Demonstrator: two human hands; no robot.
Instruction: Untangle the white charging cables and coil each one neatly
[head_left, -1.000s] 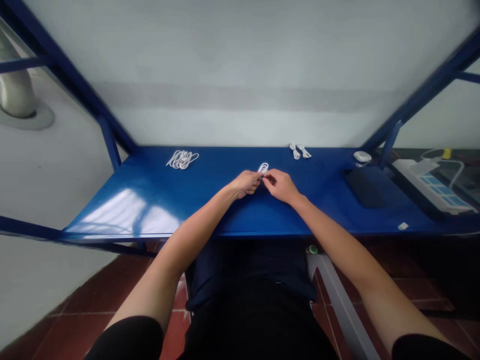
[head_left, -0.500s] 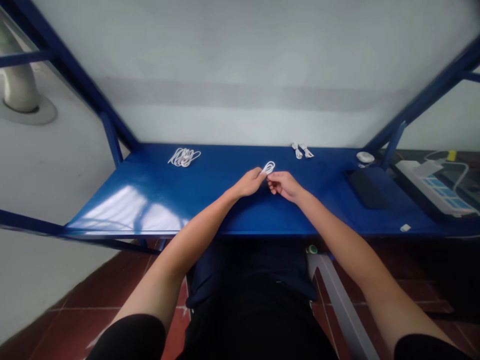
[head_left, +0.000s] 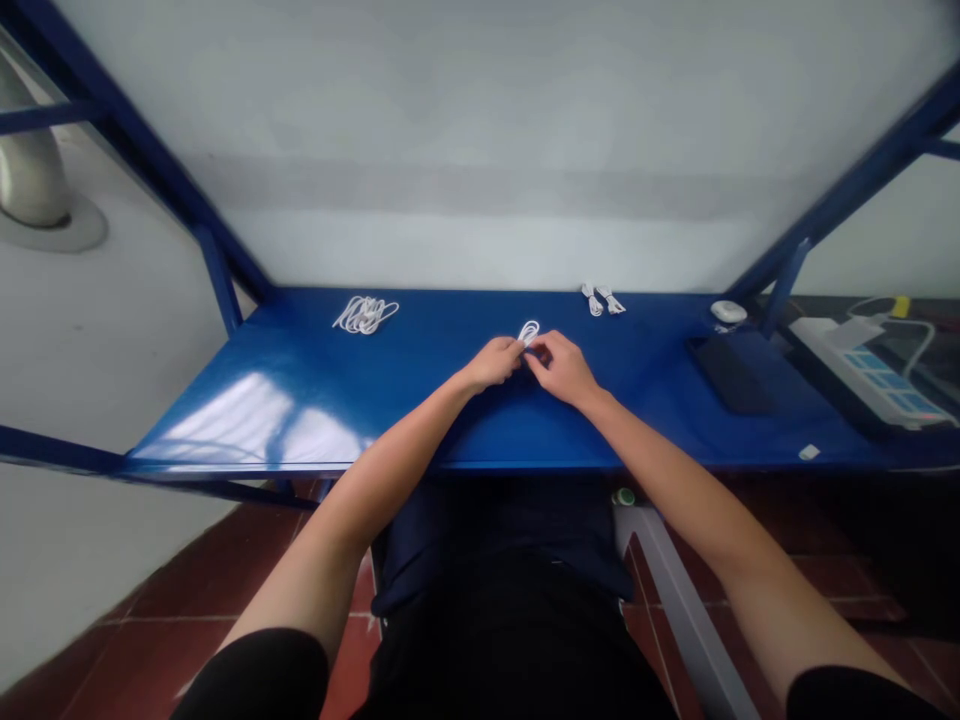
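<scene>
Both hands meet over the middle of the blue table point(head_left: 300, 400). My left hand point(head_left: 493, 364) and my right hand point(head_left: 559, 366) are both closed in a pinch on a small coiled white cable point(head_left: 529, 331), whose loops stick up between the fingertips. A loose bundle of white cable point(head_left: 364, 314) lies at the back left of the table. Two small tied white cables point(head_left: 601, 300) lie at the back right of centre.
A black flat device point(head_left: 724, 374) and a small white round object point(head_left: 727, 311) sit at the table's right. A white power strip point(head_left: 862, 372) lies further right. A small white piece point(head_left: 808, 452) rests near the front right edge. Blue frame bars rise on both sides.
Both hands kept pinching the coiled cable; the coil rose and shifted slightly right, then came back down to the left as my right hand closed in on it.
</scene>
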